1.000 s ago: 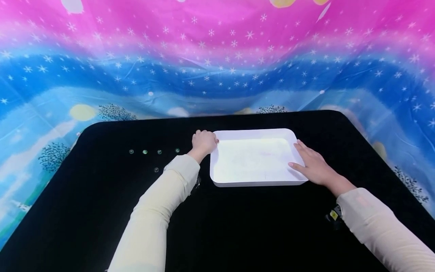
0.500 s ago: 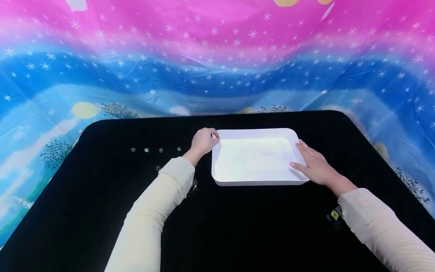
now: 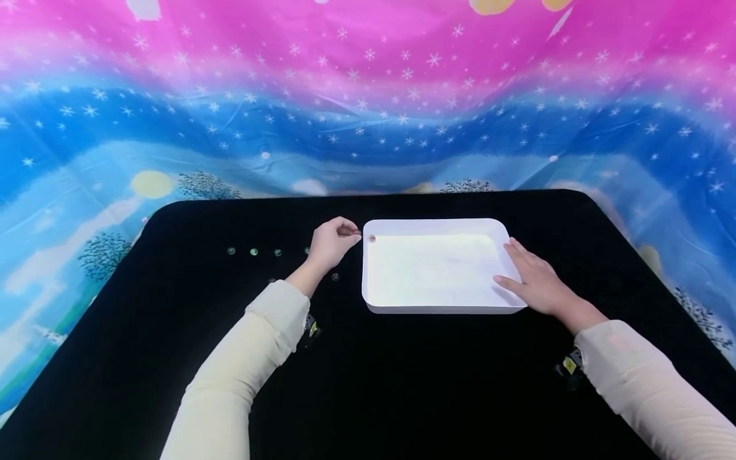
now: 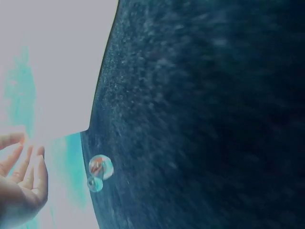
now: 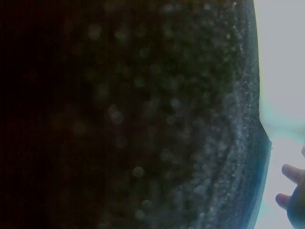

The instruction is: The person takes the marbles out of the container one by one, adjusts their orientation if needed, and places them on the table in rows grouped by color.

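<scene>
A white rectangular tray [image 3: 437, 309] rests on the black table. Inside its far left corner lies a small reddish marble [image 3: 372, 238]. My left hand [image 3: 330, 246] is just outside that corner, fingers loosely bent and holding nothing; the left wrist view also shows the fingers [image 4: 41, 174] relaxed. Two clear glass marbles, a larger one [image 4: 101, 167] and a smaller-looking one [image 4: 95, 184], appear beside it there. At the tray's right side my right hand [image 3: 535, 281] rests with fairly straight fingers along the wall, its thumb over the rim.
Several glass marbles lie left of the tray, among them a greenish one [image 3: 254, 252], one at the row's left end [image 3: 231, 251] and a nearer one [image 3: 336, 276]. A patterned cloth [image 3: 345, 128] hangs behind the table's far edge [image 3: 276, 200].
My left hand has let go of the marble at the tray's far left corner and drawn back left, off the rim. The right hand keeps its place on the tray.
</scene>
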Action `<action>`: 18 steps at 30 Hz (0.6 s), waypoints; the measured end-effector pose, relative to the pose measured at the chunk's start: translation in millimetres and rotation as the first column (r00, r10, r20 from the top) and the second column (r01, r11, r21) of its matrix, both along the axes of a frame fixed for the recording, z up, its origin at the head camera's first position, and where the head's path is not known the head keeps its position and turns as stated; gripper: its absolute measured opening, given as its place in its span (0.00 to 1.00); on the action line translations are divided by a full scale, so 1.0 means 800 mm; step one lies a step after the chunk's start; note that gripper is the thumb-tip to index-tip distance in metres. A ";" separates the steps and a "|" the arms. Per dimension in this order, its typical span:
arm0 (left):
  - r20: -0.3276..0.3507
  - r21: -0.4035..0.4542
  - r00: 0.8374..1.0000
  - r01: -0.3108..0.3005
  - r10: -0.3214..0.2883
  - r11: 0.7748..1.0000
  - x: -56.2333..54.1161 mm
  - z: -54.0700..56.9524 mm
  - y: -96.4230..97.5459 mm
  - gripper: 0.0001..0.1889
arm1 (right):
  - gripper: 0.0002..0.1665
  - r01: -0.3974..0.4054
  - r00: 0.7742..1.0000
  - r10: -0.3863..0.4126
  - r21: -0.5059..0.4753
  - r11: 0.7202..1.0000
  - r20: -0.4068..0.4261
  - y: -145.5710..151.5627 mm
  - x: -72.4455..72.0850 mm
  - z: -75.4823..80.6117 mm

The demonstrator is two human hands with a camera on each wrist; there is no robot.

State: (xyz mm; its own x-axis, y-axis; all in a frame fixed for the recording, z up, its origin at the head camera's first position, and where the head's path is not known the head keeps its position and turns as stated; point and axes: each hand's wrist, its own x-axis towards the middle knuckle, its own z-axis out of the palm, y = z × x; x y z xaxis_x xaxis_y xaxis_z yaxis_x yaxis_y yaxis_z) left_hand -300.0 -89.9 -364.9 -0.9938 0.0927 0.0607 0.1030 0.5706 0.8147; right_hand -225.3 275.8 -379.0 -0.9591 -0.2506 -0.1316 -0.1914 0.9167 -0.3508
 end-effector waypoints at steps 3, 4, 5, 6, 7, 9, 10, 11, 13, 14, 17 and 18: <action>0.026 0.026 1.000 0.010 -0.011 1.000 0.008 0.002 -0.008 0.06 | 0.48 -0.003 1.000 0.003 -0.005 1.000 0.007 -0.001 0.000 0.001; 0.034 0.038 0.999 0.013 -0.014 0.999 0.010 0.003 -0.011 0.07 | 0.48 -0.003 1.000 0.003 -0.008 1.000 0.009 -0.001 0.000 0.001; 0.039 0.046 0.999 0.016 -0.018 0.999 0.012 0.003 -0.013 0.07 | 0.48 -0.004 1.000 0.004 -0.011 1.000 0.011 -0.001 0.000 0.001; 0.043 0.059 0.999 0.020 -0.023 0.998 0.015 0.003 -0.016 0.07 | 0.48 -0.003 1.000 0.003 -0.014 1.000 0.011 -0.001 0.001 0.000; 0.044 0.074 0.999 0.023 -0.026 0.997 0.017 0.003 -0.018 0.07 | 0.48 -0.001 1.000 0.001 -0.016 1.000 0.011 0.000 0.001 0.000; 0.048 0.104 0.998 0.028 -0.033 0.994 0.021 0.003 -0.023 0.08 | 0.48 -0.001 1.000 0.002 -0.020 1.000 0.009 0.000 0.001 -0.002; 0.050 0.117 0.998 0.031 -0.037 0.993 0.023 0.004 -0.025 0.08 | 0.48 -0.001 1.000 0.001 -0.020 1.000 0.006 0.001 0.001 -0.002; 0.047 0.126 0.998 0.034 -0.040 0.991 0.025 0.004 -0.028 0.08 | 0.48 -0.002 1.000 0.002 -0.019 1.000 0.004 0.001 0.001 -0.003; 0.051 0.142 0.998 0.033 -0.041 0.989 0.030 0.005 -0.033 0.08 | 0.48 -0.002 1.000 0.002 -0.019 1.000 0.000 0.001 0.000 -0.004; 0.054 0.146 0.998 0.034 -0.043 0.989 0.032 0.005 -0.036 0.08 | 0.48 -0.003 1.000 0.003 -0.019 1.000 -0.001 0.001 0.000 -0.004; 0.060 0.151 0.997 0.034 -0.044 0.988 0.036 0.004 -0.045 0.09 | 0.48 -0.005 1.000 0.005 -0.017 1.000 -0.006 0.000 0.000 -0.003; 0.066 0.155 0.997 0.032 -0.043 0.987 0.038 0.005 -0.048 0.09 | 0.48 -0.006 1.000 0.006 -0.016 1.000 -0.008 0.000 -0.001 -0.003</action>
